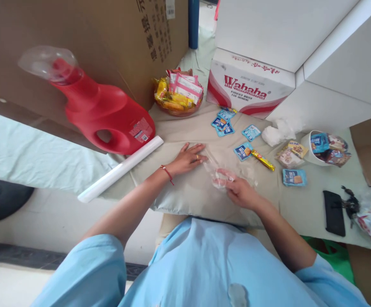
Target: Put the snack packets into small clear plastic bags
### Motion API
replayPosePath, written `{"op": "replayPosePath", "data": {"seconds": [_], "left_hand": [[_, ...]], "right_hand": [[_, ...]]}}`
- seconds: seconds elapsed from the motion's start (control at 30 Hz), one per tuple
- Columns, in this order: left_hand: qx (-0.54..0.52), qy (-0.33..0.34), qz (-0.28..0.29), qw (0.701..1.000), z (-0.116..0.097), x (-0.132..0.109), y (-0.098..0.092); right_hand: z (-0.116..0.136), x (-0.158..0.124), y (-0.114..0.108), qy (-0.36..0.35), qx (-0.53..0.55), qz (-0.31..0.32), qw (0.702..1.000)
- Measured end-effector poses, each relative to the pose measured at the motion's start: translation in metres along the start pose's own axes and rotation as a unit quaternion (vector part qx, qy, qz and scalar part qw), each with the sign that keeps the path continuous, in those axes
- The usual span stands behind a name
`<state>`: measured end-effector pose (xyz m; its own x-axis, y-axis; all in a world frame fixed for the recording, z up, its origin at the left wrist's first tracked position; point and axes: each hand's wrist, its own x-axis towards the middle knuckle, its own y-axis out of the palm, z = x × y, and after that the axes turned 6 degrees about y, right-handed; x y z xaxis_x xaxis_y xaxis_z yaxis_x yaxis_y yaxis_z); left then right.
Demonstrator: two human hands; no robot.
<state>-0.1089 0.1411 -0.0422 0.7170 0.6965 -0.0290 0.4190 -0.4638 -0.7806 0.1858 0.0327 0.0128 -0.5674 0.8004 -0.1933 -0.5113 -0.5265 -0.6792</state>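
Note:
A clear plastic bag (213, 165) lies crinkled on the cloth-covered table in front of me. My left hand (188, 160) rests flat on the cloth with its fingers stretched out, the fingertips at the bag's left edge. From the right, my right hand (239, 188) grips the bag, and thin plastic covers its front fingers. Just beyond that hand are a blue snack packet (243, 151) and a yellow stick-shaped packet (262, 160). Exactly how the right fingertips sit in the plastic is hard to make out.
A red jug (118, 111) and a white roll (121, 168) are at left. Behind stand a snack bowl (179, 108) and a Wahaba carton (249, 85). At right are a white cup of packets (310, 155), a phone (334, 213) and keys (351, 204).

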Motion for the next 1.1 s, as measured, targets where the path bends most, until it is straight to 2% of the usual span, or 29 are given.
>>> {"op": "replayPosePath", "data": {"seconds": [0.1,0.17,0.2,0.23,0.3,0.37,0.4,0.43,0.5,0.57,0.63,0.77,0.93,1.03,1.1], "left_hand": [[0.016,-0.018,-0.002,1.000,0.003,0.007,-0.005],[0.014,-0.028,-0.010,0.999,0.002,0.008,-0.011],[0.011,-0.036,-0.031,0.999,0.000,0.007,-0.013],[0.007,-0.048,-0.070,0.996,-0.004,0.005,-0.014],[-0.008,-0.092,-0.199,0.976,-0.017,-0.004,-0.011],[-0.040,-0.163,-0.342,0.925,-0.036,-0.015,0.002],[-0.065,-0.206,-0.392,0.894,-0.047,-0.021,0.011],[-0.092,-0.236,-0.413,0.875,-0.058,-0.026,0.020],[-0.130,-0.268,-0.399,0.867,-0.077,-0.032,0.039],[-0.161,-0.293,-0.380,0.862,-0.086,-0.036,0.051],[-0.216,-0.314,-0.380,0.843,-0.084,-0.038,0.053],[-0.327,-0.317,-0.383,0.804,-0.063,-0.054,0.045],[-0.291,-0.327,-0.413,0.799,-0.052,-0.087,0.044],[-0.220,-0.326,-0.443,0.806,-0.062,-0.096,0.040],[-0.146,-0.281,-0.464,0.827,-0.075,-0.096,0.030]], "right_hand": [[0.010,-0.003,0.022,0.011,-0.135,0.079,0.988],[0.016,-0.001,0.035,0.022,-0.191,0.097,0.976],[0.018,0.002,0.040,0.027,-0.210,0.096,0.973],[0.020,0.004,0.044,0.034,-0.225,0.091,0.969],[0.025,0.010,0.047,0.050,-0.246,0.080,0.965],[0.031,0.016,0.047,0.060,-0.259,0.075,0.961],[0.034,0.018,0.046,0.063,-0.264,0.076,0.960],[0.038,0.021,0.045,0.064,-0.269,0.078,0.958],[0.046,0.024,0.044,0.066,-0.280,0.084,0.954],[0.051,0.027,0.045,0.066,-0.288,0.090,0.951],[0.051,0.027,0.047,0.066,-0.287,0.088,0.952],[0.033,0.020,0.048,0.062,-0.226,0.076,0.969],[0.017,0.006,0.044,0.018,-0.162,0.071,0.984],[0.024,0.003,0.043,0.004,-0.183,0.078,0.980],[0.030,0.004,0.045,0.002,-0.211,0.075,0.975]]}}
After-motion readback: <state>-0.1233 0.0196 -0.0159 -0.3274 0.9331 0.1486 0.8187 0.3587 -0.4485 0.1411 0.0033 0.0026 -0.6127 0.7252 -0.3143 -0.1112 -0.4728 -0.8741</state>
